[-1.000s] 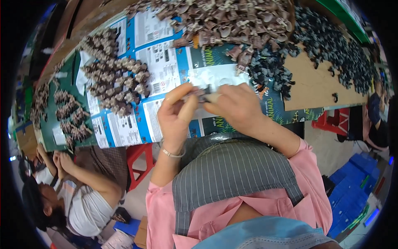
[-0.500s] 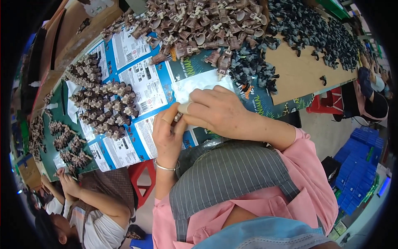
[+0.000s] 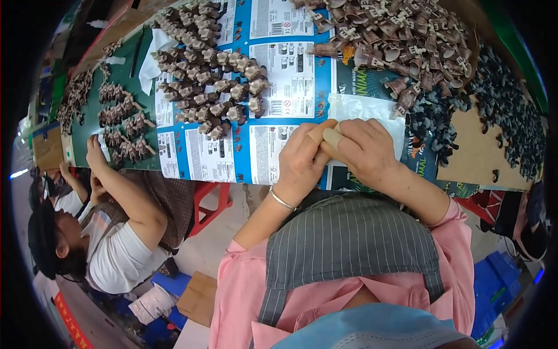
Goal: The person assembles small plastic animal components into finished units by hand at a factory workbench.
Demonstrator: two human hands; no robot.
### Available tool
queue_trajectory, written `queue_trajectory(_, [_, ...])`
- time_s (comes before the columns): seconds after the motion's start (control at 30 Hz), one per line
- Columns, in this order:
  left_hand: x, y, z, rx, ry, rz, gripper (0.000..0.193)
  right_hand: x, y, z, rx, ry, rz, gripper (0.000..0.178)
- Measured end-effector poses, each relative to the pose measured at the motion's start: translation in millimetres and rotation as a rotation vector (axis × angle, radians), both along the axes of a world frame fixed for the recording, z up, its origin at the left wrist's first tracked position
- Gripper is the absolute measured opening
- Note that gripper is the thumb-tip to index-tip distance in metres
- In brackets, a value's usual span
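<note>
My left hand and my right hand meet fingertip to fingertip above the near edge of the table. Both have their fingers closed and pressed together, with tan covers on some fingertips. Whatever small piece they grip is hidden behind the fingers. Under them lies a shiny clear plastic sheet. Beyond my right hand is a heap of brown plastic toy parts, with small grey-and-black parts beside it. Left of my hands, brown toy figures stand in close rows.
Printed blue-and-white sheets cover the table. More dark parts lie on a brown board at right. At left, a co-worker sits by rows of small brown pieces. A red stool stands between us.
The view has swung left, so the table's contents appear farther right. My hands stay together; the small piece glimpsed between my fingers is now covered. The co-worker's arm has reached farther over the table.
</note>
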State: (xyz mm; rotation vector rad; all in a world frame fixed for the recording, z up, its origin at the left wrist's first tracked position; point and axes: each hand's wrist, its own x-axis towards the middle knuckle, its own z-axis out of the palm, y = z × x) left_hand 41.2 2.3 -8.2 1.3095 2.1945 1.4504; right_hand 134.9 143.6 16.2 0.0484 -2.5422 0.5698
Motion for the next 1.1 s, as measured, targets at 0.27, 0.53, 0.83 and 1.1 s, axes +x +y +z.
queue_trajectory(0.27, [-2, -21, 5, 0.034, 0.097, 0.179, 0.044, 22, 4, 15, -0.089, -0.016, -0.07, 0.028])
queue_trajectory(0.53, [-44, -48, -1, 0.003, 0.31, 0.521, 0.057, 96, 62, -1, 0.109, -0.011, -0.644, 0.031])
queue_trajectory(0.83, [-21, 3, 22, 0.096, 0.567, 0.12, 0.04, 110, 79, -7, 0.15, -0.186, -0.577, 0.028])
queue_trajectory(1.1, [-71, 93, 4, -0.084, 0.614, -0.003, 0.038, 131, 87, 7, 0.111, -0.086, -0.517, 0.027])
